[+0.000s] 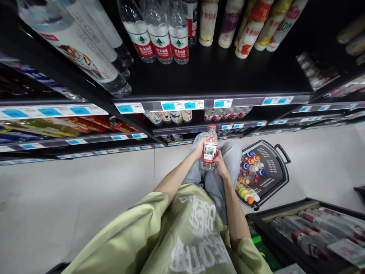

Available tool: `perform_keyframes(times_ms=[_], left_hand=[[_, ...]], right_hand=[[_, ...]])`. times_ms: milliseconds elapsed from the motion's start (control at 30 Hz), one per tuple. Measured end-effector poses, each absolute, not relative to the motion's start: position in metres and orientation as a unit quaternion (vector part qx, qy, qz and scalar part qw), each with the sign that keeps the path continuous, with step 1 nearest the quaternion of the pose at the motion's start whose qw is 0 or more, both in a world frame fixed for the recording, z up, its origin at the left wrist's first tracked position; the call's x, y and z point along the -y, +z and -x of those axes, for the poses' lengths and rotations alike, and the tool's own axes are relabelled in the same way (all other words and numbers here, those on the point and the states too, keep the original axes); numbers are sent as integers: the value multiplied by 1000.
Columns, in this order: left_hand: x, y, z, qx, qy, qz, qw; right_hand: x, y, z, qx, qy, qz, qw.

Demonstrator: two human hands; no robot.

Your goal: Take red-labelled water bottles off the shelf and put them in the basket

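Note:
A clear water bottle (210, 150) with a red cap and a red-and-white label is held upright above my bent knees. My left hand (201, 146) grips its left side near the shoulder. Lower down on the right, my right hand (220, 161) has its fingers closed against the label. Parts of the fingers of both hands are hidden behind the bottle. In front of me, several similar water bottles (163, 45) with red labels stand on the black shelf (199, 82).
To my right on the floor sits a dark shopping basket (268, 167) with several capped bottles in it. Milk-drink bottles (253, 28) and large tiger-label bottles (82, 53) stand on the shelves. A crate of bottles (310, 232) is behind at right. Price tags (182, 105) line the shelf edge.

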State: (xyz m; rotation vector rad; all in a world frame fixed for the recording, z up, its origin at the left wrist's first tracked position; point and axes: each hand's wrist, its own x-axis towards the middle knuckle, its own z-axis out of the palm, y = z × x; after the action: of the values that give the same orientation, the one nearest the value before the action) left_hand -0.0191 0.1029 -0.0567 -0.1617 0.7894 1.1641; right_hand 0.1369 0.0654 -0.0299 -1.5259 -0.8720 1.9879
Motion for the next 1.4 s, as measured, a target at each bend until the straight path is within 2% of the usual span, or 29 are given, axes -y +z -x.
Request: perform_keyframes(times_ms=[1400], left_hand=[[-108, -70, 4, -417, 592, 67, 687]], right_hand=[[-66, -22, -133, 364, 693, 573, 244]])
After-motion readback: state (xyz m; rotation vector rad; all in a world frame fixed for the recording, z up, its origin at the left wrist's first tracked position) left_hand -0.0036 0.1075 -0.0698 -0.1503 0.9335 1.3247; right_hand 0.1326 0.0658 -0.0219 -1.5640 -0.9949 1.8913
